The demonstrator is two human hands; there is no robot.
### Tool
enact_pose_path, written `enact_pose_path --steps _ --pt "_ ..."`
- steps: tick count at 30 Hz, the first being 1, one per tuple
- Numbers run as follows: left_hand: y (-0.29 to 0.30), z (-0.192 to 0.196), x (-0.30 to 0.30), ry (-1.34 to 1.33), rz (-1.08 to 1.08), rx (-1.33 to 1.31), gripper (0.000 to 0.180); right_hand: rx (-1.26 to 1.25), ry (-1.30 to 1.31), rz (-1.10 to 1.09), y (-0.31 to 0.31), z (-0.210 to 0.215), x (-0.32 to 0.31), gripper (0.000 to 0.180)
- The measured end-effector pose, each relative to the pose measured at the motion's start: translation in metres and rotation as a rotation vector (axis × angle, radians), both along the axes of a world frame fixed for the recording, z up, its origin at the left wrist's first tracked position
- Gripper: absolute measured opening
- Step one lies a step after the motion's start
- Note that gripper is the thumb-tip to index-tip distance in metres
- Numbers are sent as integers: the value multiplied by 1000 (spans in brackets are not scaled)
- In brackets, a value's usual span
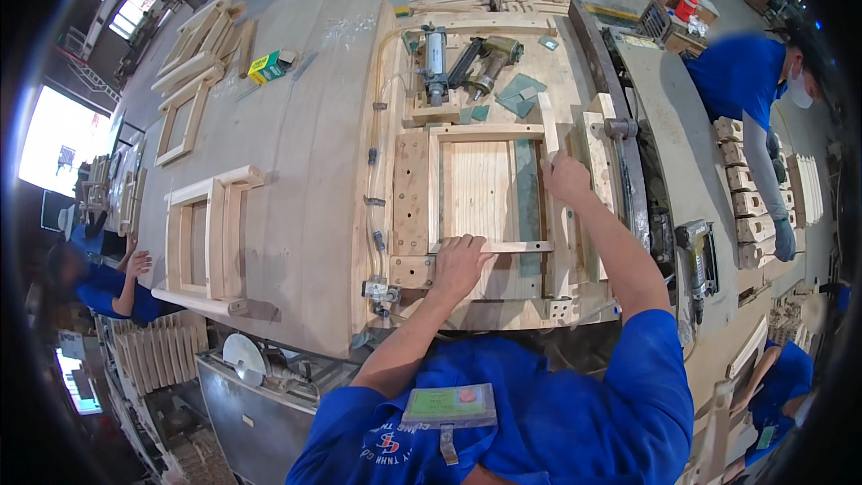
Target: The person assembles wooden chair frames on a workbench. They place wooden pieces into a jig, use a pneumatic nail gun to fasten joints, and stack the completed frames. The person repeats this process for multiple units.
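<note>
A small rectangular frame of pale wood lies in a wooden jig on the bench in front of me. My left hand bends its fingers over the frame's near rail, close to the left corner. On the right side, my right hand is closed round the upright piece that extends past the frame's far corner; the thumb side is partly hidden. Beyond the frame, a nail gun lies on its side beside a silver air cylinder. Green sheet scraps lie near them.
On the left table, an assembled wooden frame stands near a green and yellow box and more frames. A second nail gun hangs at the right. Co-workers in blue, one with a gloved hand, are on both sides.
</note>
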State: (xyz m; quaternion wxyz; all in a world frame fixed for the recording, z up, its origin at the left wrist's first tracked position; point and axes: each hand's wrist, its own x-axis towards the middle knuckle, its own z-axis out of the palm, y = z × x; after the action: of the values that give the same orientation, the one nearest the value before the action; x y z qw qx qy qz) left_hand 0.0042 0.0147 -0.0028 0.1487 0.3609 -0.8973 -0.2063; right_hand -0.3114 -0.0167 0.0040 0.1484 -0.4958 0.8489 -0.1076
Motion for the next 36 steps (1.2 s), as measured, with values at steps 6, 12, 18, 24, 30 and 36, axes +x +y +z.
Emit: enact_pose_path --steps 6,12,18,24,30,36 --pt "5 1 1 -23 14 30 31 -229 390 328 49 2 69 44" --pt "-5 43 42 172 -56 -109 38 -193 144 481 123 -2 153 59" --pt "-19 71 72 276 -21 -297 36 -254 96 448 127 23 155 62" --pt "-19 41 -7 475 -20 -63 15 -449 13 -114 220 81 128 51" --pt "-38 -8 -45 288 28 155 18 -485 142 -641 318 46 67 58" --pt "-38 -9 -49 32 106 181 33 -405 321 -297 230 80 19 55"
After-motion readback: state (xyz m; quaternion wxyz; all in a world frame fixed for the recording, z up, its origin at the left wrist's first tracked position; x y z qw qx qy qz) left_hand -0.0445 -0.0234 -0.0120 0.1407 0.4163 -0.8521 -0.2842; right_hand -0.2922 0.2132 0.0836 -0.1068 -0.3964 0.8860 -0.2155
